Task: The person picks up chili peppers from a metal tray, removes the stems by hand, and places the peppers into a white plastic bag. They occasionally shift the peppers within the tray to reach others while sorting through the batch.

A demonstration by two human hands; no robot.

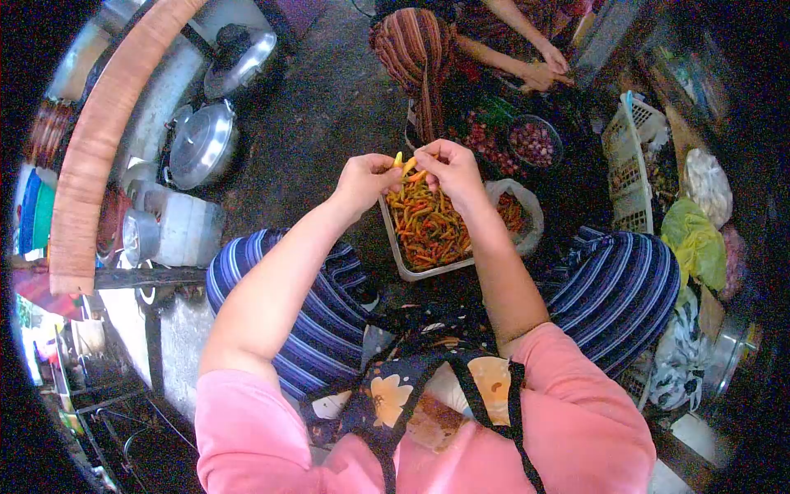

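My left hand (366, 179) is closed, its fingertips pinching a yellow chili pepper (398, 159) that points upward. Close beside it my right hand (451, 169) is also closed in a pinch, with an orange chili pepper (409, 167) between the two hands. Which fingers press on which pepper is hard to make out. Both hands are above the far end of a metal tray (440, 267), which is heaped with green, orange and red chili peppers (426, 226). A clear plastic bag (531, 216) holding more chilies stands against the tray's right side.
Across from me another person's hands (541, 76) work near a bowl of shallots (533, 142), with loose shallots (487, 148) beside it. A lidded pot (202, 146) stands at left. On the right are a white plastic basket (629, 177) and a yellow-green bag (694, 243).
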